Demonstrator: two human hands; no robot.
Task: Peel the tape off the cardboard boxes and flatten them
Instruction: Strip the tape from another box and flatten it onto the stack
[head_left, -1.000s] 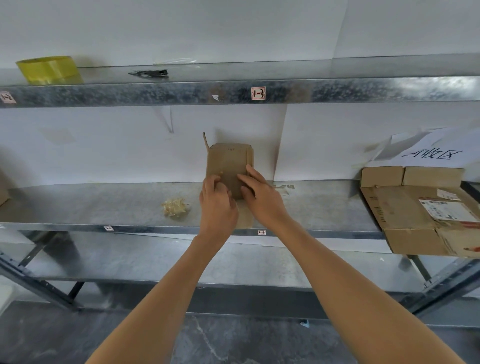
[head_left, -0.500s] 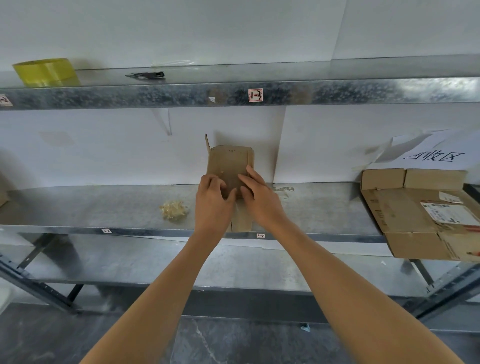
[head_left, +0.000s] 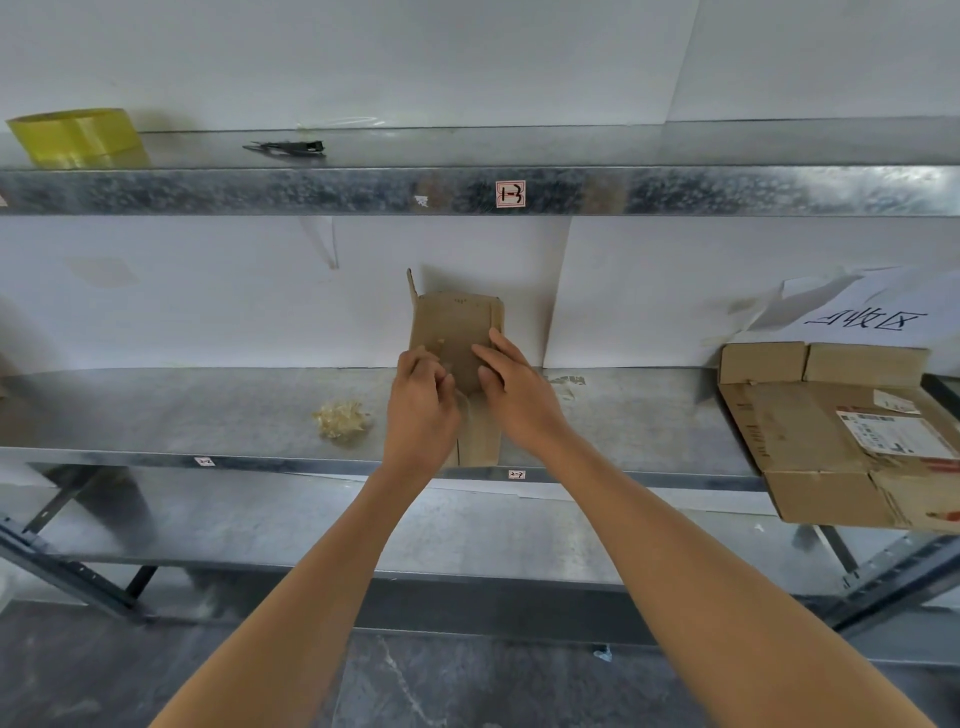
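Note:
A small brown cardboard box lies on the middle metal shelf, its far end tipped up against the white wall and a flap reaching the shelf's front edge. My left hand has its fingers curled on the box's lower left, pinching at a strip of clear tape there. My right hand lies on the box's right side with straight fingers pressing on it. A flattened, larger cardboard box with a shipping label rests at the shelf's right end.
A crumpled wad of peeled tape lies on the shelf left of my hands. On the upper shelf stand a yellow tape roll and a black tool. A paper sign hangs at right.
My hands have stayed on the small box; the left fingers have curled tighter at the tape near its lower left. The box has barely shifted.

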